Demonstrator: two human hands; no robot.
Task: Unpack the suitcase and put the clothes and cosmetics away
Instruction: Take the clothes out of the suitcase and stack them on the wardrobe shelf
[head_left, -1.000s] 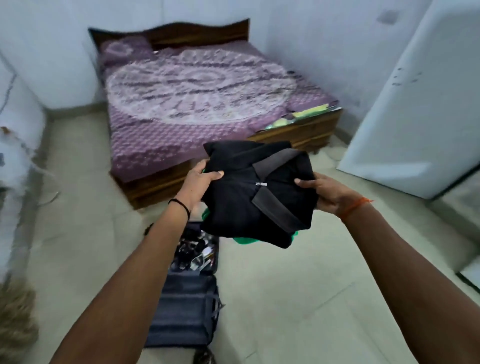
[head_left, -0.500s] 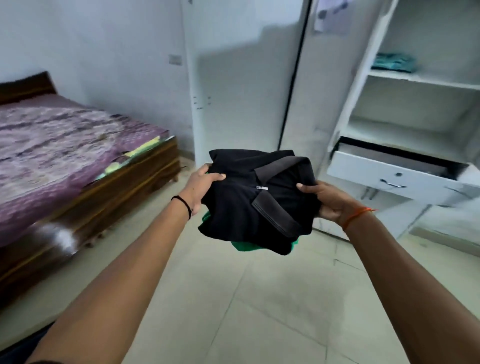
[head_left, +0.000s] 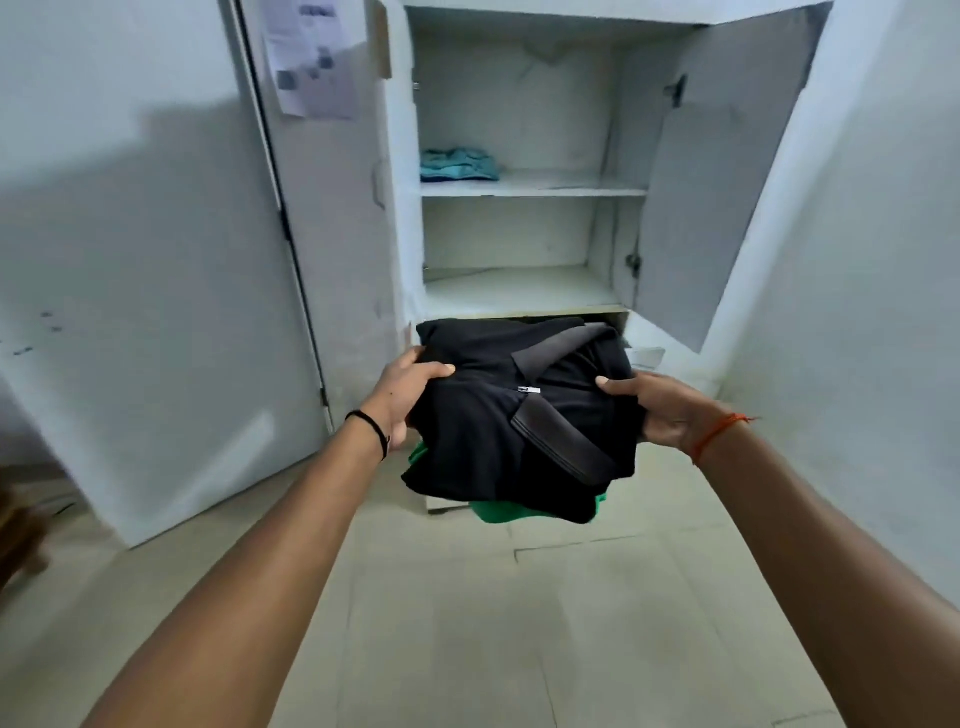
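A stack of folded clothes is held in front of me at waist height: a black collared shirt (head_left: 483, 431) on top, a green garment (head_left: 506, 512) peeking out below. My left hand (head_left: 408, 395) grips the stack's left edge, thumb on top. My right hand (head_left: 657, 410) grips the right edge the same way. Straight ahead stands the open white wardrobe (head_left: 400, 171). A folded teal garment (head_left: 460, 165) lies on its upper shelf (head_left: 566, 188). The lower shelf (head_left: 519, 293) is bare. The suitcase is out of view.
The left wardrobe door (head_left: 156, 312) swings far out to my left; the right door (head_left: 722, 182) stands open against the wall. A pulled-out drawer (head_left: 644, 356) is mostly hidden behind the clothes. A paper sheet (head_left: 311, 57) is stuck on the wardrobe. Tiled floor (head_left: 467, 623) lies underfoot.
I have turned from the bed and suitcase to face the wardrobe and come closer to it. Both hands keep the same hold on the clothes stack.
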